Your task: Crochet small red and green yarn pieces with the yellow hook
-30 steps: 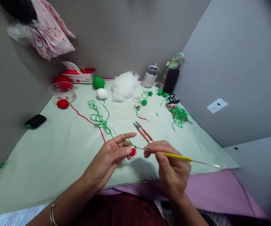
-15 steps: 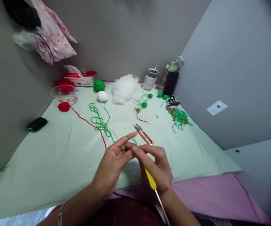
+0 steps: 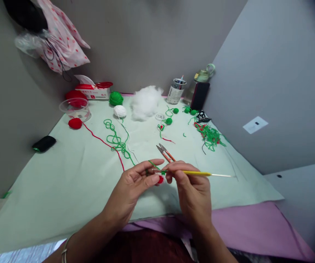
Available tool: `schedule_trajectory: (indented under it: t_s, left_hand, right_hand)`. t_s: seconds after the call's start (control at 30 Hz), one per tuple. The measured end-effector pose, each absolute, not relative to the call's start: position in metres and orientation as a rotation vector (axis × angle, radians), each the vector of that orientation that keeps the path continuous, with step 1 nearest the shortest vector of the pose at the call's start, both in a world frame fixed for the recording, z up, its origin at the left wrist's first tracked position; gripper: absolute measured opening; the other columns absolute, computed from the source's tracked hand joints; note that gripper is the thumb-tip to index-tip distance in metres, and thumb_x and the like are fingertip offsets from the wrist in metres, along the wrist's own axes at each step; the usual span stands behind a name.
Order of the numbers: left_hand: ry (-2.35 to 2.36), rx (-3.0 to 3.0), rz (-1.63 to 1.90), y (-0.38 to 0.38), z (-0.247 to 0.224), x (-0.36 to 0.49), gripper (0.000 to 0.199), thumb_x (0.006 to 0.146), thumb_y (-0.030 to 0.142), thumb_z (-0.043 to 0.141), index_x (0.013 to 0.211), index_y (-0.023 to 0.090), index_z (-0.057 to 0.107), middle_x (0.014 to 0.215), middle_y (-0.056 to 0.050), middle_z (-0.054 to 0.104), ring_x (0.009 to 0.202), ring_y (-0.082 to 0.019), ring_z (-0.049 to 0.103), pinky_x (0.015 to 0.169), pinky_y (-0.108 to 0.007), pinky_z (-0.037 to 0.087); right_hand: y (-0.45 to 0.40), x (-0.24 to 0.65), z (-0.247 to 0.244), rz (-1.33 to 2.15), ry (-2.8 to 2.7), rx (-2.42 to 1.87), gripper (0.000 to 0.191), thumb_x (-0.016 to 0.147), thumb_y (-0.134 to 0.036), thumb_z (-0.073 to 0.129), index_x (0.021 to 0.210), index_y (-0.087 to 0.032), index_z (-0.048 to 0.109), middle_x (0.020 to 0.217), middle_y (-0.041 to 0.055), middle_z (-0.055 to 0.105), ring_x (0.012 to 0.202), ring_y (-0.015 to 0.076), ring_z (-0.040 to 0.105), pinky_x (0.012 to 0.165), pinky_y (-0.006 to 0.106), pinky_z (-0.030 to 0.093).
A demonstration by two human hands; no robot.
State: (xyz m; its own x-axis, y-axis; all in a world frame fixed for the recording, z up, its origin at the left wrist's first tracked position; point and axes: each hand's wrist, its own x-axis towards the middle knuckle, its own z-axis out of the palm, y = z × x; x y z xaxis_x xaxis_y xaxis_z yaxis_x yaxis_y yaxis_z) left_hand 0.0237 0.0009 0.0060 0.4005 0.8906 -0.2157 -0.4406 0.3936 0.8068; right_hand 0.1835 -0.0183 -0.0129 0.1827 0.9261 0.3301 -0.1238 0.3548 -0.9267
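Observation:
Between finger and thumb, my left hand point(image 3: 131, 186) pinches a small crochet piece point(image 3: 160, 179) of red, white and green yarn. A green strand runs over its raised index finger. My right hand point(image 3: 192, 186) grips a yellow-handled crochet hook point(image 3: 198, 173), held nearly level. The hook's thin metal tip points left, at the green top edge of the piece; whether it passes through a stitch I cannot tell. Just beyond my fingers lie orange-handled thread snips point(image 3: 166, 152), partly hidden by my right hand. Loose green yarn point(image 3: 116, 140) and a red strand point(image 3: 99, 138) lie to the left.
White stuffing point(image 3: 145, 103) sits at the back, beside a green yarn ball point(image 3: 116, 98) and a white one point(image 3: 120, 111). Small green balls point(image 3: 169, 121) lie right of centre. Yarn scraps point(image 3: 211, 137), a phone point(image 3: 200, 95) and a pen tin point(image 3: 176, 91) are at the right.
My right hand has turned the crochet hook from slanting down toward me to nearly level. The red and white of the crochet piece now show between my hands.

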Motion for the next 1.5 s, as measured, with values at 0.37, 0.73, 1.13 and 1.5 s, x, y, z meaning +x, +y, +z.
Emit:
schedule_trajectory:
  t_s: [0.37,0.73,1.13,1.5]
  left_hand:
    - [0.799,0.787,0.936,0.002,0.009,0.016,0.027,0.076,0.031,0.093,0.103,0.029,0.089,0.08,0.001,0.065,0.08,-0.012,0.056,0.081,-0.025,0.045]
    - [0.825,0.868,0.972,-0.001,0.004,0.015,0.027,0.081,0.03,0.091,0.109,0.031,0.087,0.08,0.002,0.066,0.076,-0.011,0.058,0.076,-0.023,0.048]
    - [1.04,1.074,1.118,-0.01,0.009,0.023,0.034,0.081,0.022,0.085,0.114,0.027,0.084,0.082,0.0,0.068,0.077,-0.016,0.062,0.068,-0.026,0.049]
    - [0.703,0.775,1.042,-0.008,0.005,0.024,0.028,0.091,0.036,0.084,0.118,0.032,0.084,0.083,0.002,0.065,0.081,-0.011,0.061,0.086,-0.024,0.048]
  right_hand:
    - [-0.016,0.189,-0.003,1.11,-1.073,-0.794,0.022,0.104,-0.037,0.063,0.093,-0.022,0.075,0.088,0.0046,0.081,0.065,0.0142,0.071,0.062,0.027,0.059]
    - [-0.037,0.192,-0.004,0.539,-1.58,-0.871,0.027,0.106,-0.01,0.052,0.117,-0.023,0.072,0.102,0.0047,0.079,0.091,0.0166,0.074,0.082,0.034,0.061]
    - [-0.033,0.184,-0.012,0.209,-1.714,-0.889,0.025,0.104,-0.014,0.056,0.119,-0.025,0.073,0.101,0.0086,0.08,0.091,0.0212,0.078,0.074,0.035,0.066]
    - [-0.02,0.18,-0.02,0.781,-1.192,-0.775,0.015,0.104,-0.029,0.064,0.101,-0.027,0.079,0.094,0.0037,0.08,0.074,0.0156,0.071,0.068,0.03,0.061]
